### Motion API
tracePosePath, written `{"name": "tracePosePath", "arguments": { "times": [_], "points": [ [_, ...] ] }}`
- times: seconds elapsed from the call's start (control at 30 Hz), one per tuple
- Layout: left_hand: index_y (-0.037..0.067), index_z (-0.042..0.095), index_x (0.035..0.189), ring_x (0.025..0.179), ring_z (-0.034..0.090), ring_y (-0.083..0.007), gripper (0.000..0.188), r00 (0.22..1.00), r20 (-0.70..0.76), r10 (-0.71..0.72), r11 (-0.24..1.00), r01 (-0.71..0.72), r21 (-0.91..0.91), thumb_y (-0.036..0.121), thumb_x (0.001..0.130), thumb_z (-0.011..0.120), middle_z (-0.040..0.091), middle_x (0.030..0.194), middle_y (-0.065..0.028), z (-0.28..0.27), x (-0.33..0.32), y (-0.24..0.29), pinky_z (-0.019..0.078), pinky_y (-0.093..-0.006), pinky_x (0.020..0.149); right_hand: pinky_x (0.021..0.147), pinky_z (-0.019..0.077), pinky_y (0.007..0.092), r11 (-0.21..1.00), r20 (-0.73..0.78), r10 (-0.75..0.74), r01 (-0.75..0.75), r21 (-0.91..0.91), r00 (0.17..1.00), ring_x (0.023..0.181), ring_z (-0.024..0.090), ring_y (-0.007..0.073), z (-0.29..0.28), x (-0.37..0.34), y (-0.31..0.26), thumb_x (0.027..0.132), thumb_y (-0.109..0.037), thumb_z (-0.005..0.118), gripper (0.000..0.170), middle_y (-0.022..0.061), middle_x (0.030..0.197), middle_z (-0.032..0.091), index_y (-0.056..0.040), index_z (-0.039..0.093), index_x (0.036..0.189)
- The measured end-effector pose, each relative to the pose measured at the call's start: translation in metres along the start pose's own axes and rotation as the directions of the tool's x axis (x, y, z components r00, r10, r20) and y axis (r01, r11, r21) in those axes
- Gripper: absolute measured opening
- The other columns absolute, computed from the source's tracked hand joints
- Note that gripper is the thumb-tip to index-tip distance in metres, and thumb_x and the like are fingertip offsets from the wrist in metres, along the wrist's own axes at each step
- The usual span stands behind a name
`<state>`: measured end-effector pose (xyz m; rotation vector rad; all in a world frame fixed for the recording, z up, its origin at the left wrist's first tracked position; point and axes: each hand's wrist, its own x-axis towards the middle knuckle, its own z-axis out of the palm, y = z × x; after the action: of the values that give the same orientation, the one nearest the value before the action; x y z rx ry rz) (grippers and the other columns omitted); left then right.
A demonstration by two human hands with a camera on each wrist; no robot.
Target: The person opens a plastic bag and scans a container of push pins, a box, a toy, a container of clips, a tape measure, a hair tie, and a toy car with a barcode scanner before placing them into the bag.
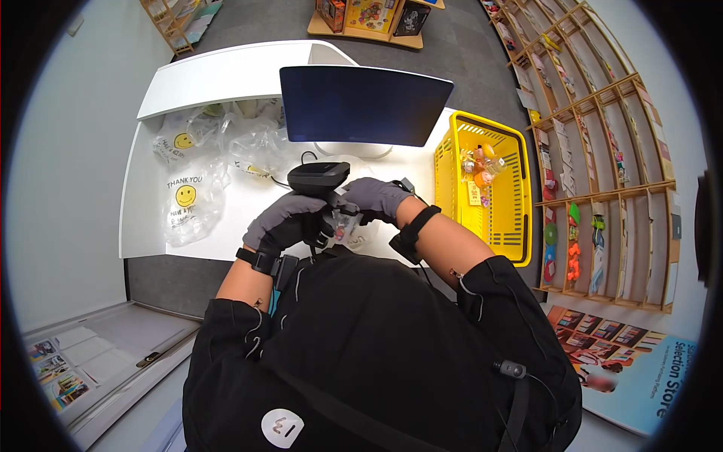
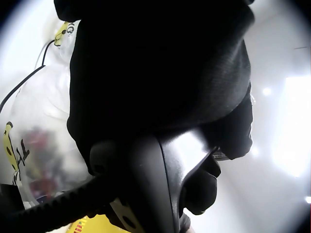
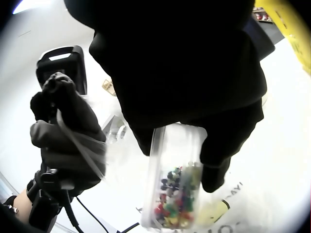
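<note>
My gloved left hand (image 1: 282, 222) grips the handle of a black handheld barcode scanner (image 1: 319, 178), its head raised in front of the monitor. In the left wrist view the scanner's dark body (image 2: 150, 179) shows below the glove. My gloved right hand (image 1: 376, 200) pinches a clear plastic box (image 3: 177, 194) by its upper end, between thumb and fingers. Small multicoloured beads or pins fill its lower part. Behind the box, in the right wrist view, lies a clear plastic bag with a yellow print (image 3: 214, 212). Blurred red and dark contents show through a bag (image 2: 43, 160) beside the left hand.
A monitor (image 1: 365, 105) stands at the back of the white counter (image 1: 241, 218). Several smiley-printed plastic bags (image 1: 192, 200) lie on the left. At the right is a yellow basket (image 1: 444, 188) with small items inside. Wooden shelves (image 1: 610, 102) line the right wall.
</note>
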<state>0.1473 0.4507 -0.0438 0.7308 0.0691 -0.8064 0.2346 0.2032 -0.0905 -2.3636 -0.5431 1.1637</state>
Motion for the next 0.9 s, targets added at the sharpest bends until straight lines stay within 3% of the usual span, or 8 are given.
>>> {"name": "tracePosePath", "arguments": {
  "times": [0.13,0.23,0.53,0.63,0.67,0.77,0.8,0.9],
  "points": [
    [-0.006,0.071,0.128,0.093,0.078,-0.0261,0.035,0.999,0.031,0.03,0.996,-0.033,0.081,0.013,0.1,0.069,0.078,0.111,-0.0183,0.008,-0.012,0.007,0.0634,-0.0398,0.087,0.098,0.06,0.0448,0.904,0.004,-0.38,0.372,-0.209,0.925,0.117,0.074,0.0398,0.009,-0.004,0.031,0.093,-0.043,0.079,0.061,0.0248,0.124,0.077,0.0017,0.07,0.134],
    [-0.005,0.071,0.123,0.089,0.076,-0.0274,0.036,0.994,0.023,0.109,0.988,-0.111,0.109,0.015,0.094,0.069,0.078,0.105,-0.0213,0.017,-0.022,0.007,0.0608,-0.0408,0.082,0.101,0.0592,0.0425,0.843,-0.319,-0.486,0.532,0.073,0.814,0.125,0.072,0.0341,0.059,0.057,0.11,0.093,-0.034,0.084,0.065,0.0209,0.134,0.074,-0.0008,0.061,0.144],
    [-0.006,0.07,0.121,0.088,0.075,-0.0302,0.044,0.997,-0.059,0.055,0.975,-0.041,0.218,0.02,0.086,0.075,0.076,0.114,-0.032,0.038,-0.027,0.013,0.0599,-0.0399,0.079,0.105,0.0578,0.0387,0.586,-0.154,-0.286,0.3,0.753,0.946,0.126,0.071,0.0308,0.055,0.03,0.098,0.099,-0.031,0.078,0.054,0.0171,0.137,0.074,-0.004,0.062,0.143],
    [-0.007,0.07,0.121,0.088,0.076,-0.0296,0.046,0.998,0.031,0.057,0.974,-0.063,0.219,0.02,0.084,0.076,0.075,0.119,-0.032,0.04,-0.023,0.015,0.0603,-0.0399,0.079,0.102,0.0585,0.0409,0.91,-0.227,-0.409,0.413,-0.03,0.884,0.117,0.075,0.0349,0.018,-0.025,0.035,0.105,-0.044,0.065,0.061,0.0262,0.128,0.075,-0.0001,0.058,0.146],
    [-0.007,0.07,0.121,0.088,0.076,-0.0293,0.046,0.996,0.074,0.059,0.974,-0.074,0.216,0.019,0.084,0.077,0.075,0.122,-0.032,0.04,-0.023,0.015,0.0605,-0.0399,0.08,0.102,0.0585,0.0409,0.91,-0.228,-0.409,0.414,-0.028,0.883,0.117,0.075,0.0349,0.018,-0.022,0.032,0.105,-0.044,0.065,0.061,0.0262,0.128,0.075,-0.0001,0.058,0.146],
    [-0.008,0.07,0.122,0.088,0.076,-0.028,0.047,0.998,0.024,0.063,0.974,-0.067,0.214,0.019,0.084,0.077,0.074,0.125,-0.0313,0.039,-0.026,0.019,0.061,-0.0395,0.079,0.101,0.0579,0.0427,0.969,-0.136,0.238,-0.225,0.107,0.962,0.118,0.075,0.0372,0.018,-0.006,0.026,0.098,-0.049,0.072,0.068,0.0264,0.124,0.076,-0.0026,0.062,0.146],
    [-0.008,0.07,0.123,0.089,0.076,-0.0273,0.047,0.998,0.001,0.068,0.975,-0.067,0.212,0.018,0.084,0.077,0.074,0.127,-0.0309,0.038,-0.027,0.02,0.0612,-0.0394,0.079,0.101,0.0579,0.0427,0.969,-0.133,0.237,-0.224,0.107,0.962,0.118,0.075,0.0372,0.021,-0.009,0.029,0.098,-0.049,0.072,0.068,0.0264,0.124,0.076,-0.0026,0.062,0.146],
    [-0.008,0.071,0.126,0.09,0.077,-0.025,0.045,0.993,0.02,0.113,0.983,-0.114,0.14,0.016,0.089,0.075,0.075,0.129,-0.0282,0.017,-0.024,0.02,0.0626,-0.038,0.082,0.095,0.0597,0.0449,0.936,-0.149,-0.016,-0.038,-0.35,0.989,0.108,0.078,0.0396,0.03,-0.026,0.044,0.097,-0.04,0.069,0.051,0.0218,0.117,0.08,-0.003,0.074,0.131]
  ]
}}
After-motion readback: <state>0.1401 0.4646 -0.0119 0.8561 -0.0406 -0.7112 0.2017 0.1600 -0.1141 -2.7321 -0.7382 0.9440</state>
